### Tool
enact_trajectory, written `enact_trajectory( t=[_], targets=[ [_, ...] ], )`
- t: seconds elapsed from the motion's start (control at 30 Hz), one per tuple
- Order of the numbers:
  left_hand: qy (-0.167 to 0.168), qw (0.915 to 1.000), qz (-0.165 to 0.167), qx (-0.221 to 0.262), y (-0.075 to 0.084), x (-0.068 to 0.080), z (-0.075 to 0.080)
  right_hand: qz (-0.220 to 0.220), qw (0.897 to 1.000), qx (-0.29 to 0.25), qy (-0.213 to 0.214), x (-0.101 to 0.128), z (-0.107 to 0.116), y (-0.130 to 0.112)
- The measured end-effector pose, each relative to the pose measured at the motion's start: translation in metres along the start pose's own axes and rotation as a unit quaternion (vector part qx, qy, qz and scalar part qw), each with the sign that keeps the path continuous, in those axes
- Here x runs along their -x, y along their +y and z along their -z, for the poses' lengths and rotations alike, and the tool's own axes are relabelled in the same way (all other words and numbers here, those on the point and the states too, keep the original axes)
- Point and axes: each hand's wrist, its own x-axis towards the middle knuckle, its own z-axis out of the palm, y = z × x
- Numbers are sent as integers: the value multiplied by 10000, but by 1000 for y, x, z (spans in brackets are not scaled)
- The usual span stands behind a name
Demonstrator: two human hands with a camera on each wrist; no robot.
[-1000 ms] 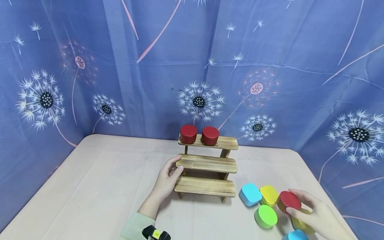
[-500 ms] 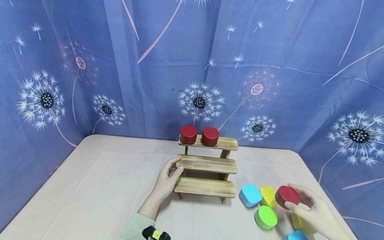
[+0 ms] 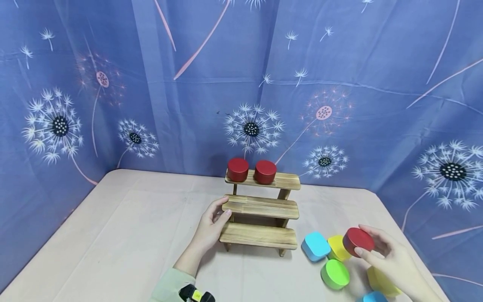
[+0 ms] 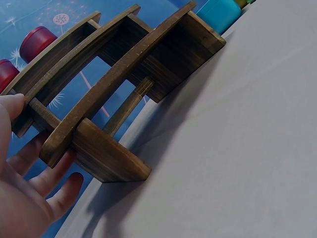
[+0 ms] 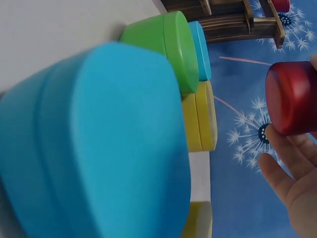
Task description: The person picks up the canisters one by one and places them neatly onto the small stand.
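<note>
A three-tier wooden display stand (image 3: 260, 235) stands on the pale table. My left hand (image 3: 209, 222) grips the left end of its middle shelf, thumb in front and fingers reaching behind. On the top shelf sit two round red tins, one at the left end (image 3: 237, 170) and another beside it (image 3: 265, 172). At the right, my right hand (image 3: 394, 258) pinches a third round red tin (image 3: 358, 242) between thumb and fingers. In the right wrist view this red tin (image 5: 292, 99) hangs raised, apart from the coloured boxes.
Near my right hand lie a blue box (image 3: 315, 246), a yellow box (image 3: 337, 248), a round green box (image 3: 335, 274), another yellow box (image 3: 381, 281) and a second blue box (image 3: 373, 297). A blue dandelion-print curtain (image 3: 181, 105) borders the table's back and sides.
My right hand has lifted the red tin off the group of boxes and shifted it slightly up and to the left. My left hand stays on the stand.
</note>
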Motion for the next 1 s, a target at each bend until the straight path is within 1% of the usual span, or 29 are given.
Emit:
enact_trajectory(
  t=[0.23,0.4,0.47,0.67,0.9,1.0],
  targets=[
    [-10,10000,-20,8,0,-1,0,268,9995,-139,33,-8,-6,-8],
    [-35,9999,-92,23,-4,-2,0,386,9992,-135,23,-14,-7,-14],
    [-32,10000,-71,30,-5,-2,0,424,9990,-130,27,-16,-8,-16],
    [-6,10000,-19,5,-5,-2,1,461,9989,-107,-58,-24,-8,-23],
    [24,9998,-187,-84,-6,-2,0,499,9984,-163,-200,-34,-8,-29],
    [23,9999,-121,-68,-4,-1,0,529,9982,-223,-194,-37,-9,-31]
  ],
)
